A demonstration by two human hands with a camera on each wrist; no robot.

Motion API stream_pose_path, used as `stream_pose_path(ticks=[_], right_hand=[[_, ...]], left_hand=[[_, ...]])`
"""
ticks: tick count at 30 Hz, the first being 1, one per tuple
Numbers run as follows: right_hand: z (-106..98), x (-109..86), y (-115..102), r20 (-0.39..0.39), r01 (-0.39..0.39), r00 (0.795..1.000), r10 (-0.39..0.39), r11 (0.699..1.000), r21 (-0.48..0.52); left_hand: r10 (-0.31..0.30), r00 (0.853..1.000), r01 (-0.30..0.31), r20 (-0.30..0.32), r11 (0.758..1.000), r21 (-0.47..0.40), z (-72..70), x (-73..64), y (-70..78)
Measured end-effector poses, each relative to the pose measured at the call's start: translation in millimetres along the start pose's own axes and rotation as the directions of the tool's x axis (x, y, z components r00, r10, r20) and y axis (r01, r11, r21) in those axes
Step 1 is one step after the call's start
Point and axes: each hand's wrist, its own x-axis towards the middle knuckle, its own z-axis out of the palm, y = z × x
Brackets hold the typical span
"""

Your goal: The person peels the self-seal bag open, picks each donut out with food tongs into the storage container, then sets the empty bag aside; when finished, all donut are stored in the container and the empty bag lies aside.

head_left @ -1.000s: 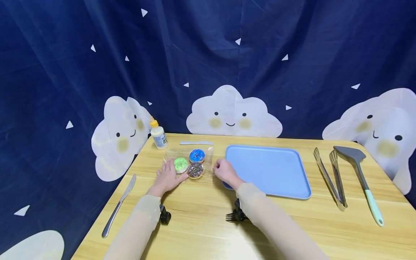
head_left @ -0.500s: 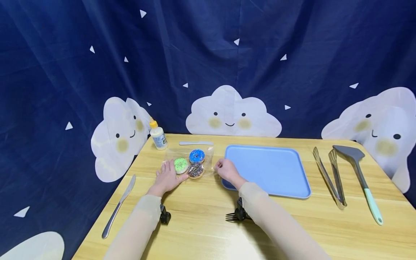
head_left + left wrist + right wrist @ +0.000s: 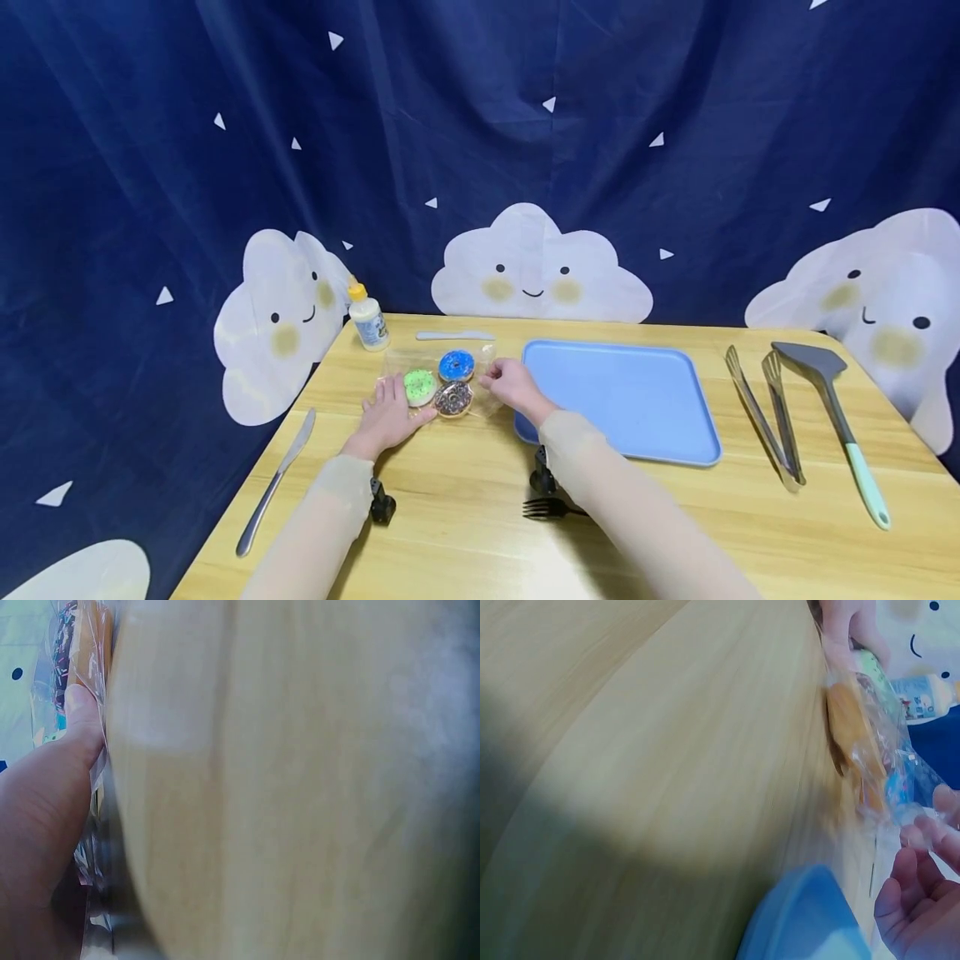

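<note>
While the left hand (image 3: 386, 419) rests, fingers spread, on the clear bag (image 3: 483, 403) at the edge of its green donut (image 3: 420, 387), the right hand (image 3: 513, 385) pinches the opposite edge. The blue donut (image 3: 456, 365) and brown donut (image 3: 453, 400) also lie inside, on the bench (image 3: 450, 525) beside the tray (image 3: 618, 404).

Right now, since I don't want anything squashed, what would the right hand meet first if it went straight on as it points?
The right hand pinches the clear bag; straight on, it would probably meet the blue donut inside first, though depth is unclear.
</note>
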Motion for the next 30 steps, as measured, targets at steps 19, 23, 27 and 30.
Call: stream_pose_path(ticks=[19, 23, 27, 30], right_hand=[[2.4, 4.8, 12.2, -0.036, -0.031, 0.999, 0.034, 0.997, 0.067], [-2.6, 5.3, 17.6, -0.065, -0.044, 0.997, 0.048, 0.997, 0.065], [-6.9, 4.8, 22.3, -0.078, -0.05, 0.995, 0.057, 0.994, 0.096], [-9.1, 4.3, 25.9, -0.066, -0.061, 0.995, 0.069, 0.99, 0.125]], left_hand=[[-0.014, 1.0, 0.014, 0.002, 1.0, 0.022, 1.3, -0.7, 3.7], [-0.007, 1.0, 0.007, 0.004, 1.0, 0.022, 0.5, 0.8, 4.6], [-0.009, 1.0, 0.009, 0.007, 1.0, 0.025, 0.1, 0.5, 3.8], [-0.012, 1.0, 0.012, 0.012, 1.0, 0.017, -1.0, -0.8, 4.0]])
